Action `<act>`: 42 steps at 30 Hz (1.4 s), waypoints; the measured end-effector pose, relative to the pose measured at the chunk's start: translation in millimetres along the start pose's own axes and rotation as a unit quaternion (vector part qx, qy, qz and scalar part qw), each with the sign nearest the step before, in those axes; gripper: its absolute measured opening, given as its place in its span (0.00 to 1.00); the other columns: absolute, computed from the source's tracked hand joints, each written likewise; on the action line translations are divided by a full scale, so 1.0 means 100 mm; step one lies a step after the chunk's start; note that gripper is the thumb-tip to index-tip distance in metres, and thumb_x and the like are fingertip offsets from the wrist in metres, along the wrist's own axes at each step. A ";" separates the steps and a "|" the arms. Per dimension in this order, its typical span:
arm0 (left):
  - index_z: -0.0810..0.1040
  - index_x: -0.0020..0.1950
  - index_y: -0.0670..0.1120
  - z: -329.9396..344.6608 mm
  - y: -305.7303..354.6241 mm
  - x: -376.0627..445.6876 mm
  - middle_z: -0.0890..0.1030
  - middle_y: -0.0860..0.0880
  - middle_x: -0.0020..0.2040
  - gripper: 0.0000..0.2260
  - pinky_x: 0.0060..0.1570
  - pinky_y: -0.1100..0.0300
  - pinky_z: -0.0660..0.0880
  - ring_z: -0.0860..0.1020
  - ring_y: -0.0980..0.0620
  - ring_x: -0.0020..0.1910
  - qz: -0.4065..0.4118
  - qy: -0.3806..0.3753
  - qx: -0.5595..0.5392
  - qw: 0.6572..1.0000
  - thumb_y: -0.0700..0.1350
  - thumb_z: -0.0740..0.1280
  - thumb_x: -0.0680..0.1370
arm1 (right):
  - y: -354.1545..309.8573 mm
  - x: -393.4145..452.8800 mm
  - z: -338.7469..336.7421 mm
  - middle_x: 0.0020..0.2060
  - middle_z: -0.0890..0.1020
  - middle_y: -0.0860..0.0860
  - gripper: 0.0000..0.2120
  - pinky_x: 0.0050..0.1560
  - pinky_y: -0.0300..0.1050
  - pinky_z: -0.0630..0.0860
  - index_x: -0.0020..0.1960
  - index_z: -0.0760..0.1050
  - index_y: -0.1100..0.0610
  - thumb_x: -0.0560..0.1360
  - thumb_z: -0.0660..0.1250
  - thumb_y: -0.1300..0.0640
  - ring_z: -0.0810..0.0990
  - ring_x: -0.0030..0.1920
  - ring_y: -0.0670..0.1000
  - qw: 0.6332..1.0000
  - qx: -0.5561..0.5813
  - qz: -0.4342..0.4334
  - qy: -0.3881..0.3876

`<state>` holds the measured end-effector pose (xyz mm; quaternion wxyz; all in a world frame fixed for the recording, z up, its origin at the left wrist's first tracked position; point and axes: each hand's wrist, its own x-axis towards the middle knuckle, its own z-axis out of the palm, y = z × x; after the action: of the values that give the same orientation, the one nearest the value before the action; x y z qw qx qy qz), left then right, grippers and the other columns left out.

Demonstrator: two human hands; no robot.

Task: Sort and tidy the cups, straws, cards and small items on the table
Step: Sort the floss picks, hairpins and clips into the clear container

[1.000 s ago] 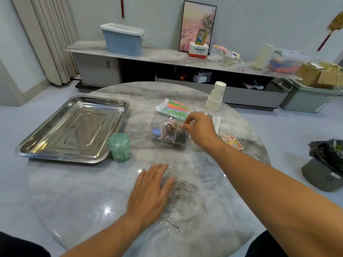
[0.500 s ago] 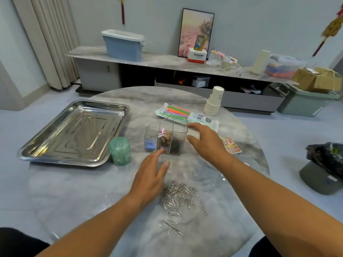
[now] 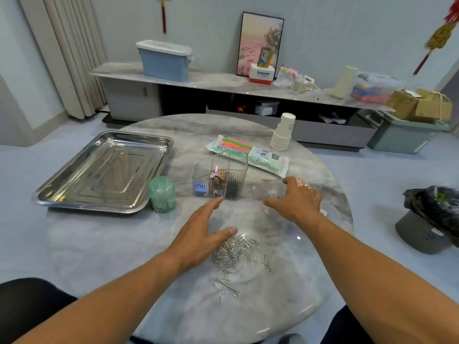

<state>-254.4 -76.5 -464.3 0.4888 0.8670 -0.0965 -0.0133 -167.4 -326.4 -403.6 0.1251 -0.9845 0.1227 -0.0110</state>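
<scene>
A pile of silver paper clips point(image 3: 236, 249) lies on the marble table point(image 3: 104, 249) near me. My left hand point(image 3: 201, 234) hovers at its left edge with straight fingers, fingertips close to the clear organiser box point(image 3: 219, 177), which stands upright with small items inside. My right hand point(image 3: 295, 199) is spread to the right of the box and partly covers the cards point(image 3: 301, 182). A faint clear round shape point(image 3: 272, 194) shows between its thumb and fingers; contact is unclear. A pack of coloured straws point(image 3: 248, 152) and a stack of paper cups point(image 3: 283, 132) lie behind.
A steel tray point(image 3: 104, 170) sits at the table's left, with a green cup-shaped container point(image 3: 162, 194) at its near right corner. A bagged bin point(image 3: 432, 219) stands on the floor to the right. A low cabinet point(image 3: 223, 85) with boxes runs along the wall.
The right hand let go of the organiser box, which now stands upright, and moved right toward the cards. The left hand lifted off the paper clips and reached forward toward the box.
</scene>
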 end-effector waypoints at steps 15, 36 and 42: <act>0.59 0.79 0.58 -0.43 0.44 -0.16 0.70 0.56 0.67 0.50 0.62 0.56 0.76 0.74 0.60 0.63 -0.012 0.123 -0.187 0.974 0.58 0.81 0.62 | -0.68 -1.18 0.15 0.58 0.82 0.46 0.28 0.60 0.46 0.69 0.65 0.77 0.39 0.74 0.56 0.25 0.79 0.60 0.47 0.808 0.532 -0.080 -0.242; 0.51 0.81 0.59 -1.01 0.14 -0.20 0.54 0.54 0.76 0.56 0.67 0.51 0.70 0.67 0.47 0.72 0.059 -0.068 0.360 0.929 0.67 0.79 0.61 | -0.54 -1.21 1.12 0.71 0.66 0.46 0.35 0.73 0.48 0.58 0.73 0.65 0.40 0.72 0.54 0.22 0.61 0.74 0.51 0.966 0.049 -0.254 -0.005; 0.47 0.82 0.56 -0.92 0.09 -0.16 0.60 0.53 0.78 0.59 0.70 0.54 0.64 0.64 0.49 0.74 0.064 -0.063 0.359 0.929 0.69 0.78 0.61 | -0.65 -0.96 1.11 0.49 0.72 0.49 0.12 0.42 0.49 0.69 0.50 0.73 0.51 0.81 0.61 0.42 0.71 0.51 0.55 0.959 0.028 -0.276 0.060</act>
<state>-260.6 -0.7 -410.3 0.1376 0.9739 -0.1804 -0.0015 -238.9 -215.2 -494.0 0.1371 -0.9736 -0.1469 -0.1080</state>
